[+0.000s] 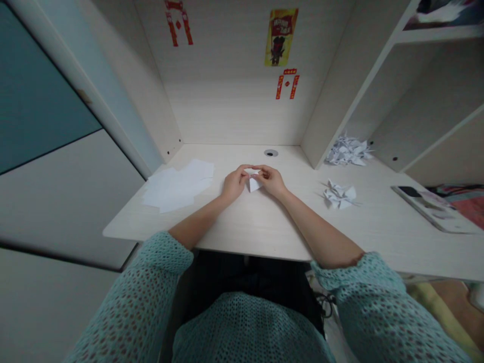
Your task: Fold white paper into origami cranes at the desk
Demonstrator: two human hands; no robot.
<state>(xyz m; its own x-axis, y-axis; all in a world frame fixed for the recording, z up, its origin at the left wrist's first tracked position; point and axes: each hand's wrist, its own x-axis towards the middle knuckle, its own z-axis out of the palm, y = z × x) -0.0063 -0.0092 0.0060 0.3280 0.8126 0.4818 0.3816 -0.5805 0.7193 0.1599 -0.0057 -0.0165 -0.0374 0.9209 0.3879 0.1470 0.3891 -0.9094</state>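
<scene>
A small folded piece of white paper (253,182) sits between both hands over the middle of the pale wooden desk (264,227). My left hand (233,182) pinches its left side with curled fingers. My right hand (271,180) pinches its upper right side, fingertips meeting the left hand's above the paper. Both forearms reach out from teal knitted sleeves.
A loose stack of white sheets (177,185) lies at the desk's left. A folded paper figure (339,195) rests to the right, and a pile of several more (348,150) sits in the shelf nook. A tablet-like device (434,207) lies at the far right. A cable hole (270,153) is at the back.
</scene>
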